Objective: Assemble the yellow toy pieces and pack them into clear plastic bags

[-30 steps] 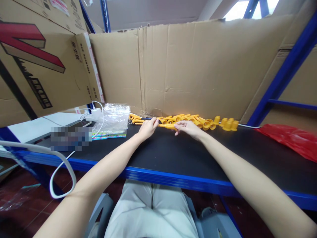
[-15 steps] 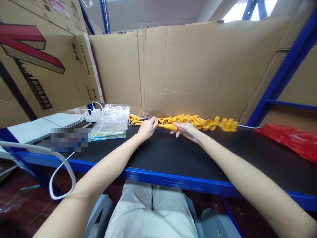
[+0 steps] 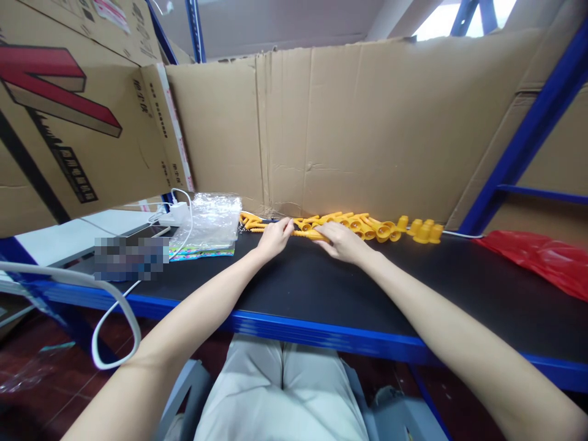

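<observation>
A slim yellow plastic piece with a ribbed shaft [image 3: 307, 233] spans the gap between my two hands, just above the black tabletop. My left hand [image 3: 274, 237] pinches its left end with closed fingers. Around its thicker right end, my right hand [image 3: 343, 242] is wrapped, covering most of that part. Behind the hands runs a row of yellow plastic pieces with cup-shaped ends [image 3: 383, 231]. Several small yellow cups [image 3: 428, 231] stand at the row's right end. Thin yellow forked pieces [image 3: 250, 221] lie left of my left hand.
Clear plastic bags [image 3: 211, 223] are stacked at the left, near a white charger and cable [image 3: 178, 213]. A red plastic bag [image 3: 537, 257] lies at the right. A cardboard wall [image 3: 367, 128] closes off the back, and a blue rail [image 3: 321, 337] forms the front edge.
My right hand has turned palm-down and closed over the right end of the yellow piece, which its fingertips were touching before. My left hand has barely moved.
</observation>
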`<state>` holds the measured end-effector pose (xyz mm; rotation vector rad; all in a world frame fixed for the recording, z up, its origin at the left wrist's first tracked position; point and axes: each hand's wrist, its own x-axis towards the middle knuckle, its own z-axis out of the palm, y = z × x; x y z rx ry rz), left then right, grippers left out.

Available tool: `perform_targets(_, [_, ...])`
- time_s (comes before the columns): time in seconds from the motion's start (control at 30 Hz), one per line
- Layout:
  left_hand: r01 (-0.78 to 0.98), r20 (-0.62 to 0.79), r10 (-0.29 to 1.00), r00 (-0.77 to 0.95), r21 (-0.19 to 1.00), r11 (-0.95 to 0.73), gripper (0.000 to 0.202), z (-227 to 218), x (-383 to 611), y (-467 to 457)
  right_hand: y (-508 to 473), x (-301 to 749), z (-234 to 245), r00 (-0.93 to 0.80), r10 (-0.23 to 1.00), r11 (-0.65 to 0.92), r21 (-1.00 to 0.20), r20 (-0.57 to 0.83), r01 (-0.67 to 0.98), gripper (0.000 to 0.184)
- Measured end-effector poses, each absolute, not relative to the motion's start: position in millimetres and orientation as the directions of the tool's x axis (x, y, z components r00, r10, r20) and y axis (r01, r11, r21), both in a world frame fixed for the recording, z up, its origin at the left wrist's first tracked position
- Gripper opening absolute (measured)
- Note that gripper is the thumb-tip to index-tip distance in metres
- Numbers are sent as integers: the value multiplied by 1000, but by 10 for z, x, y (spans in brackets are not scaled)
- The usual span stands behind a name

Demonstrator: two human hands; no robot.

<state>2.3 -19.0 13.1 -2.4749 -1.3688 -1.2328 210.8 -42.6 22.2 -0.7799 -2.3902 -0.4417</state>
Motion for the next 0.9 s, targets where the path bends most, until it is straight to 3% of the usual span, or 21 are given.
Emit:
perform_targets(0.13, [755,712,641,285,245,-608,32,149,30,-228,-495,2088,246,-610,499,797,-49,615,602,28])
perform_targets(0.23, [762,748,589,304,180,-622,29,163,26,-245,-547,2060,297,-547,627,758,-270,554,594,30])
perform_targets(0.4, [759,799,510,319,107,-643,27,169,39,-265,-561,2055,379,-499,800,568,-686,333,454,33])
perform_targets(0.53, [763,809,491,324,83,-641,28,164,55,-279,-547,2054,372,-506,834,383,-891,220,245,30])
perform_targets(0.73, [771,772,547,323,121,-625,27,163,83,-288,-504,2051,309,-551,833,134,-986,57,102,27])
perform_targets(0.8, [776,745,593,305,167,-609,27,157,109,-278,-470,2058,283,-484,870,184,-974,98,133,29])
perform_targets(0.9, [778,716,648,260,242,-579,30,145,146,-254,-434,2068,255,-348,885,413,-866,308,283,33])
